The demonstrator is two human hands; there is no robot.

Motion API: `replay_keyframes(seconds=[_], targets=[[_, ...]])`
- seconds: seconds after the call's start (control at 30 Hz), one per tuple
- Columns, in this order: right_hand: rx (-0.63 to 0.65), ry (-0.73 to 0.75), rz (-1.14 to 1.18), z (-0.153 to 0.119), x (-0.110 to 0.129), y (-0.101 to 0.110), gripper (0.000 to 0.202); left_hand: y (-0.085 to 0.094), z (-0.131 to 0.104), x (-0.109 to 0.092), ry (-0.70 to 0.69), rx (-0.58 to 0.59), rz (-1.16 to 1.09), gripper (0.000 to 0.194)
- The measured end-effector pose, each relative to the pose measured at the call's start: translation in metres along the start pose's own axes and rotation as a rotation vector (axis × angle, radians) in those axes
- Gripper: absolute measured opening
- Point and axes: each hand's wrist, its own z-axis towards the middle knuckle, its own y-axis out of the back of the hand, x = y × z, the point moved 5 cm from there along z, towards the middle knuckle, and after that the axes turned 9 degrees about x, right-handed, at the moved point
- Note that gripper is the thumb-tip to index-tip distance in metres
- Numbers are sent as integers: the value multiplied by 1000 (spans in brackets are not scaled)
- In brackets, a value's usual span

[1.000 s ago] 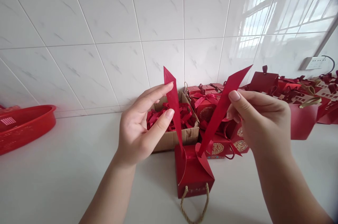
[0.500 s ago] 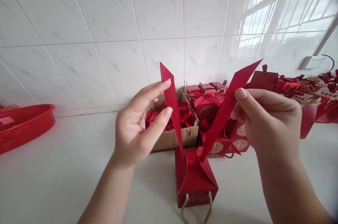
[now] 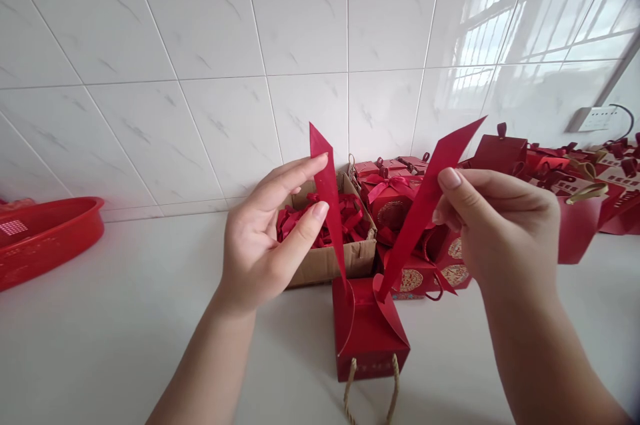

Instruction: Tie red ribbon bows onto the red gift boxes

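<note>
A small red box [image 3: 373,338] with curved top flaps and a rope handle [image 3: 395,378] on its near side stands on the white counter. Two red ribbon ends rise from its top. My left hand [image 3: 273,235] is at the left ribbon end [image 3: 330,195], its fingertips against the ribbon's edge, thumb and fingers apart. Between thumb and fingers, my right hand [image 3: 500,231] pinches the right ribbon end [image 3: 417,218], whose pointed tip sticks up above the thumb.
Behind the box, a cardboard box [image 3: 335,265] holds red ribbons. Red gift boxes [image 3: 395,205] are stacked beside it, with more red bags [image 3: 580,218] at the right. A red plastic basket [image 3: 60,228] sits at the left, and a power strip [image 3: 595,118] is on the tiled wall.
My right hand has moved slightly left with its ribbon end, and my left hand slightly right. The two ribbon ends are closer together. The red box has shifted a little away from me.
</note>
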Motion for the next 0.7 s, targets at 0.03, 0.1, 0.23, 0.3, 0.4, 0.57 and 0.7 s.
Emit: replay_keyframes(seconds=[0.03, 0.1, 0.23, 0.3, 0.4, 0.57, 0.7], targets=[[7, -2, 8, 0, -1, -1, 9, 0, 0, 1, 6, 1, -5, 39], [25, -4, 23, 1, -4, -1, 9, -2, 0, 5, 36, 6, -22, 39], [50, -29, 58, 1, -11, 1, 5, -8, 0, 12, 88, -23, -49, 39], [80, -57, 98, 1, -14, 1, 7, -10, -1, 13, 88, -59, -57, 38], [139, -91, 156, 1, -15, -2, 9, -14, -2, 12, 76, -67, -76, 35], [172, -102, 154, 0, -17, -4, 11, -13, -2, 8, 25, -105, -60, 15], [199, -88, 104, 0, -18, -7, 14, -13, -2, 9, 45, -106, -55, 14]])
